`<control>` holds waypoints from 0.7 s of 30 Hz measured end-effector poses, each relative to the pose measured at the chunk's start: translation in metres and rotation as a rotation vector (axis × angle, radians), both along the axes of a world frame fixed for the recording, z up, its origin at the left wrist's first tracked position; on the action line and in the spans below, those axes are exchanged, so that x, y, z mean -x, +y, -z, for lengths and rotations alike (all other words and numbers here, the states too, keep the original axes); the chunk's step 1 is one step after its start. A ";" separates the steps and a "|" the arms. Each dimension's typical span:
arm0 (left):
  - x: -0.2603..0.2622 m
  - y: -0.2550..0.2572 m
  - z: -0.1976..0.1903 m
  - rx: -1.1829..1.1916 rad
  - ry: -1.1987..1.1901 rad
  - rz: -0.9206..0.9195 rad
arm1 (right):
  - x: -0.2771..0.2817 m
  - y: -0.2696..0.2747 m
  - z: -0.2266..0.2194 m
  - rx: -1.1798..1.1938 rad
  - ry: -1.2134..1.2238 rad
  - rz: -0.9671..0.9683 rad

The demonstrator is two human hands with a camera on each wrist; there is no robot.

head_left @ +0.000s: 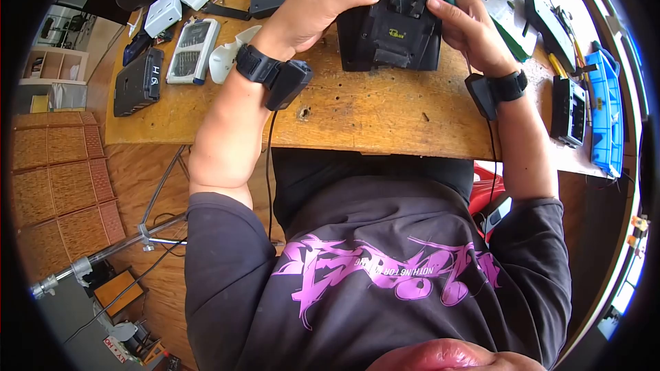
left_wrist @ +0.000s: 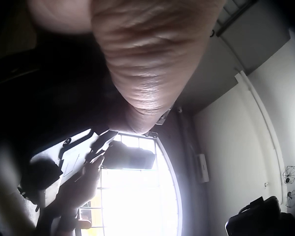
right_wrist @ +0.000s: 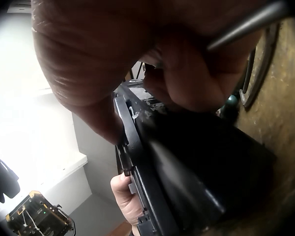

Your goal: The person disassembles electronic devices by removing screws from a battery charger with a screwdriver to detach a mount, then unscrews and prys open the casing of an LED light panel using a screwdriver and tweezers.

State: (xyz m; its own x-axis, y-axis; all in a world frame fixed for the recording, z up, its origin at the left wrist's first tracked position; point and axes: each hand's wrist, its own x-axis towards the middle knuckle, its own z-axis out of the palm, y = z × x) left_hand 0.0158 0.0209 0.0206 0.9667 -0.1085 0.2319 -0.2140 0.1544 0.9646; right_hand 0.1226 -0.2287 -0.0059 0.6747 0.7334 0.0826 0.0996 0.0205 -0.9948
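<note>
A bulky black plastic device (head_left: 388, 45) is held over the far middle of the bench, its back with a bracket and a small yellow-green logo facing up. On its left side my left hand (head_left: 313, 14) grips it, thumb laid across the back face. The right hand (head_left: 478, 34) grips the opposite side, thumb tip beside the bracket (head_left: 407, 0). A thin metal shaft (right_wrist: 251, 24), like a screwdriver's, is tucked in the right hand and runs back toward the wrist. Most fingers are hidden beneath the device.
Left on the wooden bench (head_left: 344, 120) lie a white-framed bit case (head_left: 192, 51), a black box (head_left: 139, 82) with pale lettering and a white box (head_left: 163, 12). To the right are a black frame-like part (head_left: 569, 110) and a blue tray (head_left: 605, 110). Wrist-camera cables hang past the front edge.
</note>
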 end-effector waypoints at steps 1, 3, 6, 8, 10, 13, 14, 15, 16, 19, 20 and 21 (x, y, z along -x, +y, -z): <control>-0.002 0.002 0.002 0.000 -0.003 0.015 | 0.002 0.001 -0.004 0.018 0.004 0.035; -0.003 0.004 0.006 0.016 -0.013 0.032 | 0.002 0.000 -0.007 0.048 -0.007 0.035; -0.006 0.005 0.013 0.064 -0.005 0.062 | 0.000 0.001 -0.005 0.085 -0.034 0.058; -0.005 0.007 0.018 0.096 0.009 0.071 | -0.001 0.001 -0.003 0.110 -0.041 0.098; -0.003 0.009 0.021 -0.041 0.112 -0.028 | -0.002 0.001 -0.004 0.124 -0.070 0.102; -0.003 0.009 0.021 -0.039 0.102 0.000 | -0.002 0.001 -0.006 0.152 -0.111 0.113; -0.003 0.010 0.021 -0.039 0.101 -0.001 | -0.002 0.000 -0.007 0.166 -0.124 0.119; -0.003 0.011 0.023 -0.028 0.107 0.000 | -0.001 0.001 -0.006 0.166 -0.124 0.119; -0.004 0.012 0.024 -0.017 0.112 0.001 | -0.001 0.002 -0.006 0.185 -0.149 0.144; -0.006 0.014 0.027 0.015 0.121 0.016 | 0.002 0.004 -0.004 0.202 -0.181 0.191; -0.006 0.015 0.027 0.016 0.122 0.017 | 0.003 0.005 -0.003 0.198 -0.187 0.210; -0.007 0.016 0.028 0.024 0.124 0.018 | 0.002 0.004 -0.002 0.199 -0.186 0.210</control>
State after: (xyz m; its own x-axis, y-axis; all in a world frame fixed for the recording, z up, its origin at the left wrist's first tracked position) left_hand 0.0223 0.0368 -0.0071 0.9861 -0.1218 0.1134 -0.0903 0.1804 0.9794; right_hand 0.1209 -0.2245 -0.0037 0.7997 0.5939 0.0879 0.2612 -0.2123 -0.9416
